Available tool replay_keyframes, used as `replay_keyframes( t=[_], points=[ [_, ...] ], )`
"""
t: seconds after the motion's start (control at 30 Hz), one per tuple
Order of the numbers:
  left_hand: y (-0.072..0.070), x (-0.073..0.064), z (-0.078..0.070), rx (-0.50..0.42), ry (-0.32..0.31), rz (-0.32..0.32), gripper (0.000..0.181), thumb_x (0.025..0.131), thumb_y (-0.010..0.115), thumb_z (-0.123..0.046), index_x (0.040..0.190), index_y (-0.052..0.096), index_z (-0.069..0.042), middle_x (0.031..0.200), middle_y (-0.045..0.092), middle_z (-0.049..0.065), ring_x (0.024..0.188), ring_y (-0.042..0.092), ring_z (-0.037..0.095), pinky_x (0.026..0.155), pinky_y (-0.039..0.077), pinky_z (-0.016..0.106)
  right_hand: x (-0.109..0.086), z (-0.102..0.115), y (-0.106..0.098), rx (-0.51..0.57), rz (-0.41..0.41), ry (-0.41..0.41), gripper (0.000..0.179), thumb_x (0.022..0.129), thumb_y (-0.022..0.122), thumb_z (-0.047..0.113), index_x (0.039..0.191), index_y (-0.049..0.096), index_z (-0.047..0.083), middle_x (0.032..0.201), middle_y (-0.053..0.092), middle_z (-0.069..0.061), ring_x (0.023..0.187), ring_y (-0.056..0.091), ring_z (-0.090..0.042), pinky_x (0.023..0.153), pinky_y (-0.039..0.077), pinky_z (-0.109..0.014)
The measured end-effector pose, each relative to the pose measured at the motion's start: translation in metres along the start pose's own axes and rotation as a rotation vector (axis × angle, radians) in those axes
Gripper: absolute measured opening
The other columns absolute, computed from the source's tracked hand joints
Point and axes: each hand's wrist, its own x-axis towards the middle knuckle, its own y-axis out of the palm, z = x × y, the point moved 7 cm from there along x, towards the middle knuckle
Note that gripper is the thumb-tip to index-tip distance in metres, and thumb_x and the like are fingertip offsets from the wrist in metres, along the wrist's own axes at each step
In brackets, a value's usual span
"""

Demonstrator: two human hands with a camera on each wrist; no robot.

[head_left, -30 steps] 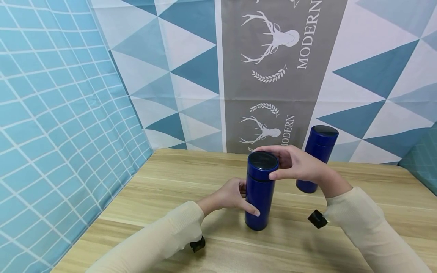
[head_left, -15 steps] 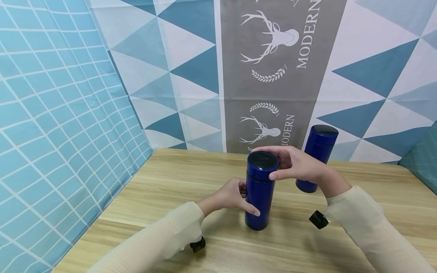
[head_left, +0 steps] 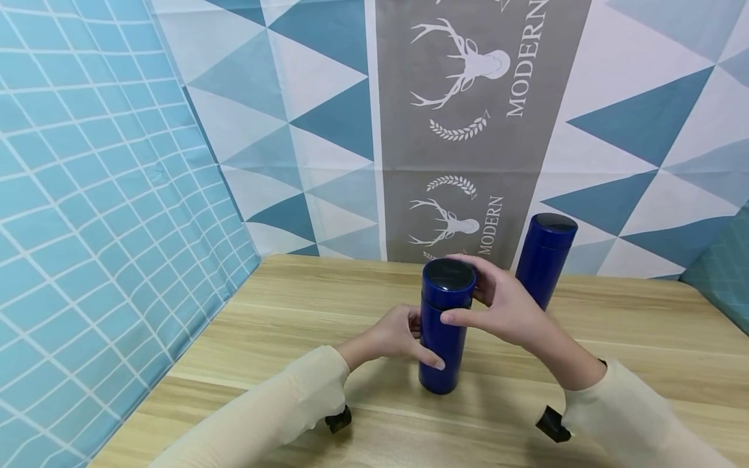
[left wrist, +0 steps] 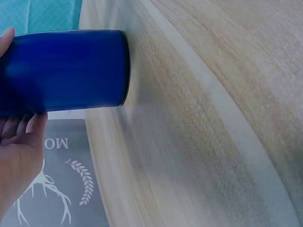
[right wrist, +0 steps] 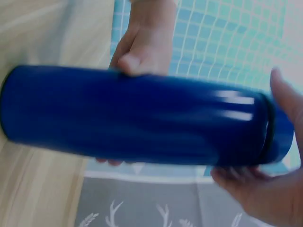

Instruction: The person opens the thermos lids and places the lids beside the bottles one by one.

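A dark blue thermos flask (head_left: pixel 443 344) with a glossy black top stands upright on the wooden table. Low on its body my left hand (head_left: pixel 400 335) grips it, thumb across the front and fingers behind; the left wrist view shows that flask (left wrist: pixel 66 71) with its base on the wood. Around the upper part curls my right hand (head_left: pixel 503 302). Its thumb lies just below the lid seam and its fingers go behind the lid. In the right wrist view, the right hand (right wrist: pixel 270 189) is at the lid end, with the thumb seemingly off the surface.
A second blue flask (head_left: pixel 544 260) stands upright behind my right hand, its lower part hidden. The wooden table (head_left: pixel 328 286) meets a patterned cloth backdrop (head_left: pixel 328 130) at the back. A blue checked cloth (head_left: pixel 88 195) hangs at the left.
My right hand has turned and slid slightly down on the flask, thumb from the lid to just under the seam; its wrist has dropped. The left hand and flask stay put.
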Motion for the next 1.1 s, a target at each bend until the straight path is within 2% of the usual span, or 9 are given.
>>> replay_keyframes(
  t=[0.1,0.2,0.3,0.4,0.83,1.1],
  points=[
    [0.0,0.001,0.0,-0.007,-0.001,-0.002,0.051,0.064,0.084,0.002,0.111,0.065,0.001,0.109,0.072,0.016,0.095,0.07,0.01,0.089,0.055,0.02,-0.004,0.006,-0.001,-0.02,-0.086,0.046,0.072,0.08,0.079,0.02,0.14,0.042,0.008,0.139,0.052,-0.016,0.126,0.056,-0.033,0.104,0.044,-0.042],
    [0.001,0.001,0.001,-0.007,-0.004,0.0,0.05,0.064,0.084,0.002,0.111,0.066,0.002,0.109,0.073,0.016,0.095,0.07,0.009,0.088,0.055,0.02,-0.007,0.009,-0.002,-0.03,-0.139,0.058,0.068,0.081,0.078,0.022,0.139,0.045,0.009,0.137,0.055,-0.015,0.125,0.057,-0.031,0.104,0.046,-0.039],
    [0.002,0.0,0.001,-0.003,-0.005,0.001,0.05,0.064,0.085,0.001,0.11,0.066,0.002,0.108,0.073,0.016,0.093,0.069,0.006,0.087,0.055,0.018,-0.008,0.01,-0.002,-0.028,-0.157,0.05,0.064,0.081,0.077,0.021,0.137,0.048,0.009,0.134,0.057,-0.015,0.122,0.06,-0.029,0.101,0.049,-0.033],
    [0.002,-0.001,0.0,0.006,-0.003,-0.001,0.05,0.064,0.085,0.001,0.11,0.066,0.002,0.108,0.073,0.015,0.091,0.069,0.005,0.086,0.055,0.018,-0.006,0.009,-0.003,-0.022,-0.143,0.032,0.063,0.081,0.077,0.018,0.136,0.049,0.008,0.134,0.058,-0.017,0.12,0.061,-0.03,0.099,0.051,-0.03],
    [0.0,-0.001,-0.003,0.011,0.01,-0.003,0.049,0.064,0.085,0.001,0.11,0.065,0.002,0.107,0.073,0.016,0.089,0.068,0.003,0.084,0.055,0.017,0.002,0.007,-0.007,-0.04,-0.019,0.0,0.061,0.082,0.076,0.02,0.135,0.049,0.005,0.129,0.062,-0.017,0.117,0.062,-0.032,0.099,0.051,-0.036],
    [0.0,0.0,-0.002,0.013,0.01,-0.001,0.051,0.064,0.085,0.001,0.111,0.065,0.002,0.108,0.073,0.016,0.087,0.068,0.002,0.083,0.055,0.017,0.003,0.005,-0.008,0.005,0.031,-0.014,0.062,0.082,0.076,0.017,0.136,0.049,0.004,0.128,0.062,-0.019,0.116,0.063,-0.032,0.095,0.053,-0.024]
  ],
)
